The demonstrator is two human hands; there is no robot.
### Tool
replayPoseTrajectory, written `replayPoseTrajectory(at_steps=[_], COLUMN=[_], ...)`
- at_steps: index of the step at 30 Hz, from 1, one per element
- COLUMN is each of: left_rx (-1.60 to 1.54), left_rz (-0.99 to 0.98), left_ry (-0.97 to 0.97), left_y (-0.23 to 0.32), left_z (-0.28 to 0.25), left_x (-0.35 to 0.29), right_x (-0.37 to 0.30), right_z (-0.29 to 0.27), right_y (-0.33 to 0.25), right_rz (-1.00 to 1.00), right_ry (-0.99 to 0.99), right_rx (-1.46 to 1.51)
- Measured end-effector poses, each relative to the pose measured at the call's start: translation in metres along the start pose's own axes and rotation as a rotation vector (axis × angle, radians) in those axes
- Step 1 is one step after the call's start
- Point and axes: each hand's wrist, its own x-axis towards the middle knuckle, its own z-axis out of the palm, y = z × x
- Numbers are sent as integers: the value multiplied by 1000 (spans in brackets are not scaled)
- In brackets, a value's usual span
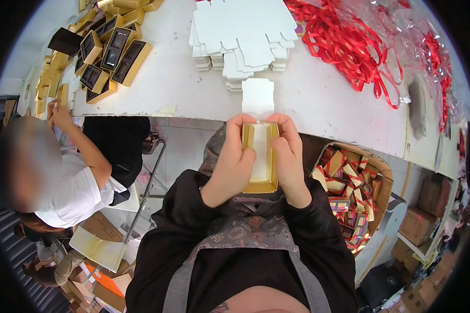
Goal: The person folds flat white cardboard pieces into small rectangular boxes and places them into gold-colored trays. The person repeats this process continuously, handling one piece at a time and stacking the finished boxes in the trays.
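Note:
Between my two hands is a small gold box [260, 186] with a white inside, held over my lap at the table's front edge. My left hand [234, 159] grips its left wall, the thumb bent over the rim. On the opposite wall, my right hand [289, 156] has its thumb pressed inward. A white card flap [258, 95] stretches from the far end of the box onto the tabletop; fingers partly hide where they meet. Just beyond lies a stack of flat white die-cut card blanks [240, 31].
Gold boxes with dark inserts [117, 49] are heaped at the far left. Red ribbons [344, 47] lie at the far right beside clear plastic. Below the table on the right stands a carton [382, 182] full of ribboned boxes. A co-worker [78, 182] sits at my left.

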Motion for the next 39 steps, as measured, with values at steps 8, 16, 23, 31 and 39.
replayPoseTrajectory(at_steps=[8, 16, 23, 31, 39], left_rx=[326, 224, 399, 177, 741], left_rz=[223, 161, 321, 162, 216], left_ry=[1, 6, -38, -364, -290], left_y=[-14, -11, -25, -14, -2], left_z=[-2, 11, 1, -12, -7], left_x=[-6, -10, -5, -7, -6], right_x=[-13, -17, -22, -26, -25], right_z=[-1, -7, -19, -33, -24], right_y=[7, 2, 3, -21, -22], right_rz=[-298, 14, 153, -25, -510], right_ry=[104, 133, 29, -208, -333], right_rx=[-306, 389, 329, -531, -1372])
